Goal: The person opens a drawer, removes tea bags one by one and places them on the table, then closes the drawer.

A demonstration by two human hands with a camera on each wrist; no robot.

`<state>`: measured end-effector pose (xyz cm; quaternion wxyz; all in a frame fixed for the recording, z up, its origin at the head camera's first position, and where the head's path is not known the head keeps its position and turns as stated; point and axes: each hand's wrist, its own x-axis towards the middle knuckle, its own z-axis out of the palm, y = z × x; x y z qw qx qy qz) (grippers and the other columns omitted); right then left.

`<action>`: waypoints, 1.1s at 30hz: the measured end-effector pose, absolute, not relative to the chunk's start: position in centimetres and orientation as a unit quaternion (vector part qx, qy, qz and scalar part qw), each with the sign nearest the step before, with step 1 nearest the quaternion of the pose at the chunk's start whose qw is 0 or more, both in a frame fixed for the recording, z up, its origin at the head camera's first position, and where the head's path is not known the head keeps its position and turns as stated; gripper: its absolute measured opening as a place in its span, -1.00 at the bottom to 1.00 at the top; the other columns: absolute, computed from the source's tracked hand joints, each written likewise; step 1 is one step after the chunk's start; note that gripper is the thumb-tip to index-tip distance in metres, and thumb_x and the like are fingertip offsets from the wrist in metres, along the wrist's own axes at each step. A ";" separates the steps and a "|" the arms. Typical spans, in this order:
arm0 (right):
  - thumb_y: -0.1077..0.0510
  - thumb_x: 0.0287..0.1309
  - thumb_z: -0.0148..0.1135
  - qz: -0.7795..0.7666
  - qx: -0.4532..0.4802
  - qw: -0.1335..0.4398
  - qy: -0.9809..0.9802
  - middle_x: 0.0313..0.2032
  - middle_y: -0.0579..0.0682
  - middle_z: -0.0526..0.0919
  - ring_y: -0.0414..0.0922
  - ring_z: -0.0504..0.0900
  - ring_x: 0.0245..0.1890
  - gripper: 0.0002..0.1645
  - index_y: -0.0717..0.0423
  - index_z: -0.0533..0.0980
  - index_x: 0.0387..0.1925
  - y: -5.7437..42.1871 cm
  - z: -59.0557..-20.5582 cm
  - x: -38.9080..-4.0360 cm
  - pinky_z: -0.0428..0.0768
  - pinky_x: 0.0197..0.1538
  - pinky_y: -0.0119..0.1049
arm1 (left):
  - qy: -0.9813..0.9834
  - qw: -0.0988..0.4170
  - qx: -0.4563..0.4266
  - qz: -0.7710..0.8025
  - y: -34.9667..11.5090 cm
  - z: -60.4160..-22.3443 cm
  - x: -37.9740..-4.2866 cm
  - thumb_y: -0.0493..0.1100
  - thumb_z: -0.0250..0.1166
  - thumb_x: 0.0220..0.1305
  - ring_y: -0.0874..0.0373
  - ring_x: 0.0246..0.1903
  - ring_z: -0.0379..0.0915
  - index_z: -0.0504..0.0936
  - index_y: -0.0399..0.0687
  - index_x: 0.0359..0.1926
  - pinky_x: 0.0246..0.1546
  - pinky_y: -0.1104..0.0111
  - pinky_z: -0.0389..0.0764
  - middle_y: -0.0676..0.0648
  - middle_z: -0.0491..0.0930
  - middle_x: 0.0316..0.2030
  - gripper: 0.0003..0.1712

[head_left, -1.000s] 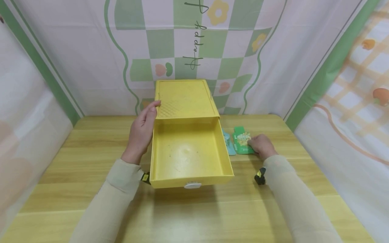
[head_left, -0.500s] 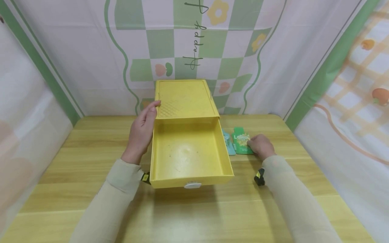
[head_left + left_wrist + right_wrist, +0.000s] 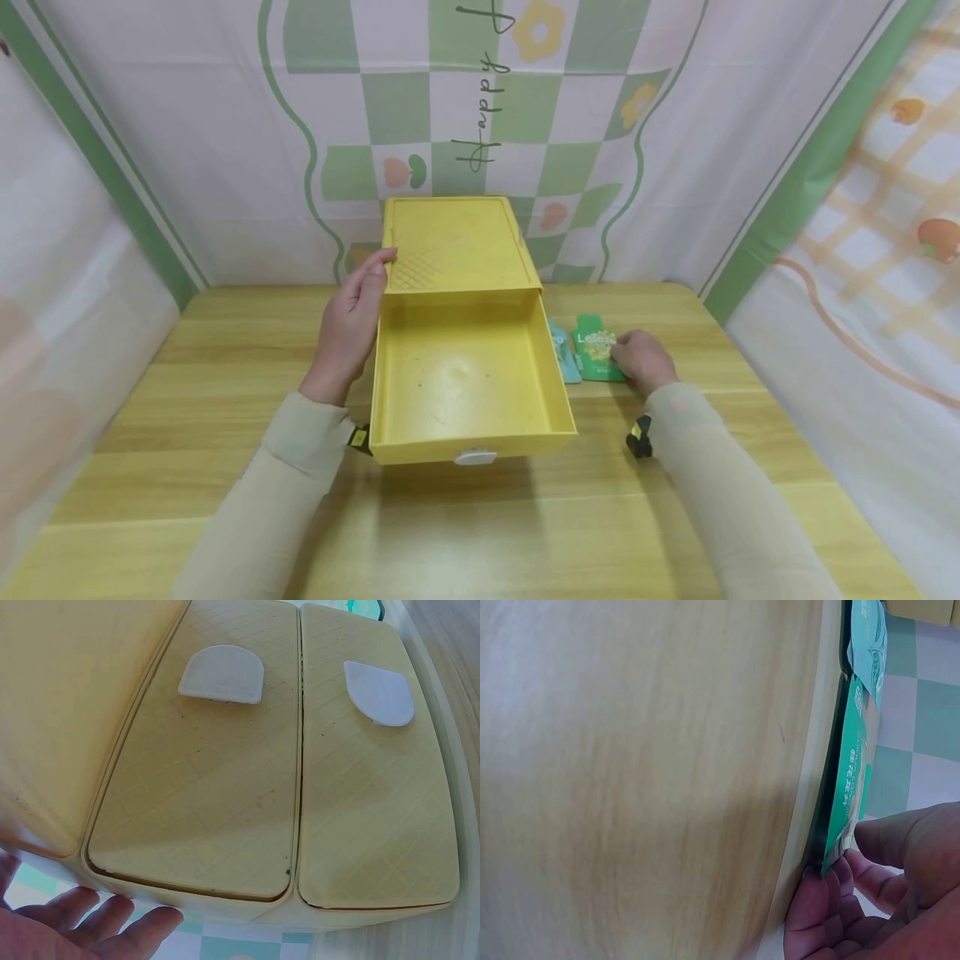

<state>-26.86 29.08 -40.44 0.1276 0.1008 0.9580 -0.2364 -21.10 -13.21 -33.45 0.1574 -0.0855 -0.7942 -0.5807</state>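
In the head view a yellow drawer cabinet point(image 3: 457, 242) stands on the table with its top drawer point(image 3: 472, 446) pulled out and nothing inside. My left hand point(image 3: 351, 321) rests along the cabinet's left side, fingertips at the top edge. The left wrist view has those fingers point(image 3: 142, 930) fairly straight beside the cabinet wall. To the right, my right hand point(image 3: 647, 360) pinches the right edge of a green packet point(image 3: 592, 354) between thumb and fingers. That packet lies low over the table. A light-blue packet point(image 3: 567, 358) lies left of it, partly hidden by the drawer.
The left wrist view shows two lower drawers with white handles point(image 3: 221, 675), both closed. A checkered cloth point(image 3: 450, 108) hangs behind the table. More cloth hangs at both sides. Wooden tabletop point(image 3: 600, 533) extends in front of the cabinet.
My right hand and wrist have shifted very slightly left at the green packet, its hold unchanged. The left hand, the cabinet and the drawer have not visibly moved.
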 end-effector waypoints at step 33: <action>0.00 0.33 -0.13 -0.279 0.094 0.125 0.948 0.34 0.44 0.23 0.37 0.23 0.26 -0.26 0.41 0.15 0.38 29.0 -39.6 -26.5 0.20 0.30 0.28 | -0.794 0.156 -0.085 -0.581 -13.3 -33.5 -21.2 0.39 -0.23 0.43 -0.04 -0.61 0.07 0.39 0.43 0.35 -0.40 0.10 0.30 -0.15 0.39 -0.25 -0.39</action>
